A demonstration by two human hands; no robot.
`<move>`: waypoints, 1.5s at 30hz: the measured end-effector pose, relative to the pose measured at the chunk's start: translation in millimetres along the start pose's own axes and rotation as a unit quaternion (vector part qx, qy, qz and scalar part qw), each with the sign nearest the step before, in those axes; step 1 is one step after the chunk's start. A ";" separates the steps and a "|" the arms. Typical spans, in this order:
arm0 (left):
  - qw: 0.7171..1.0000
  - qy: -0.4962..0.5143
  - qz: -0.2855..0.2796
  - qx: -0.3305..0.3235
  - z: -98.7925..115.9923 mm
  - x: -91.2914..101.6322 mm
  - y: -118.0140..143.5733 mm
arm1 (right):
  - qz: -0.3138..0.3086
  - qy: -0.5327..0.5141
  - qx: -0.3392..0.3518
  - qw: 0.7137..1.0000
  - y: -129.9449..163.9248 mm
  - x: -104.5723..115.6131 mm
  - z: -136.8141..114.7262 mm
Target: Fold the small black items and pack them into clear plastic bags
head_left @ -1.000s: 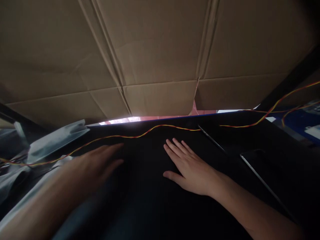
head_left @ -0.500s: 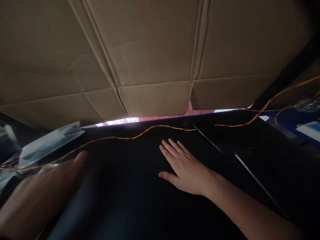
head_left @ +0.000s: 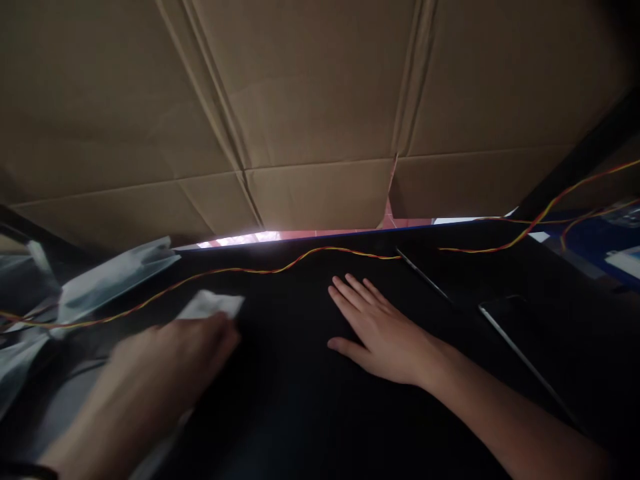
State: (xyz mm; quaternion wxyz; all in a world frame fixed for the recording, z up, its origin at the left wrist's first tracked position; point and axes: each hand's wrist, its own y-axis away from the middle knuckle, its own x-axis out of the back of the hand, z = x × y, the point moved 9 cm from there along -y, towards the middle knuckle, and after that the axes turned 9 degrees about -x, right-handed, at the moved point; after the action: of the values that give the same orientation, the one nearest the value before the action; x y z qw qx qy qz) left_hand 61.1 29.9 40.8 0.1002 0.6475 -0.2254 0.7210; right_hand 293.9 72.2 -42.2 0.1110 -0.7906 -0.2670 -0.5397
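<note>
My left hand [head_left: 175, 363] is closed, knuckles up, on a white cloth [head_left: 213, 303] that sticks out past the fingers; whether it is fabric or paper I cannot tell. The hand is a little blurred, and its fingertips are hidden. Both hands are over a black, smooth surface [head_left: 285, 373]. On that surface my right hand [head_left: 377, 330] lies flat, fingers stretched and thumb apart, holding nothing. To its right lie two thin dark slabs with silvery edges, a farther slab [head_left: 425, 273] and a nearer slab [head_left: 530, 367].
A twisted red and yellow wire [head_left: 240, 271] crosses the back of the surface, passing beneath the farther slab. Clear plastic bags [head_left: 117, 277] lie at the left. A creased cardboard sheet [head_left: 320, 120] rises behind. Blue-and-white items [head_left: 625, 260] are at the right edge.
My left hand has moved right, bringing the white cloth into clearer view. My right hand stays flat in place. The whole view has shifted slightly.
</note>
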 end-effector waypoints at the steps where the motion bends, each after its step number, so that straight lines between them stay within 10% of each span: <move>1: 1.000 -0.028 0.004 -0.003 10.4 -3.3 -14.3 | 0.005 -0.005 0.001 1.000 -0.2 -0.5 0.5; 6: 0.989 0.091 -0.022 -0.114 46.1 -35.3 -71.6 | 0.071 -0.041 0.015 0.997 2.0 6.1 -0.1; 15: 0.962 0.198 -0.023 -0.186 28.6 -68.8 -72.0 | 0.138 -0.052 0.259 0.955 37.5 34.8 -67.0; 27: 0.950 0.214 -0.013 -0.225 26.4 -66.0 -71.3 | 0.139 -0.083 0.327 0.931 50.4 24.5 -91.6; 35: 0.897 0.264 0.012 -0.355 69.3 -19.9 -49.9 | 0.201 -0.137 0.269 0.932 37.4 37.6 -71.3; 45: 0.881 0.016 0.122 -0.457 105.4 -7.8 -20.9 | 0.245 -0.090 0.289 0.921 39.7 45.8 -73.3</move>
State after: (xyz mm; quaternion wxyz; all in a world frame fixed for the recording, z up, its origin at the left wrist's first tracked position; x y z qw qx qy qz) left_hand 164.9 1.4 43.5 0.2997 0.4857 -0.6056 0.5546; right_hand 269.8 19.0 32.9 0.4392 -0.8099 -0.2182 -0.3218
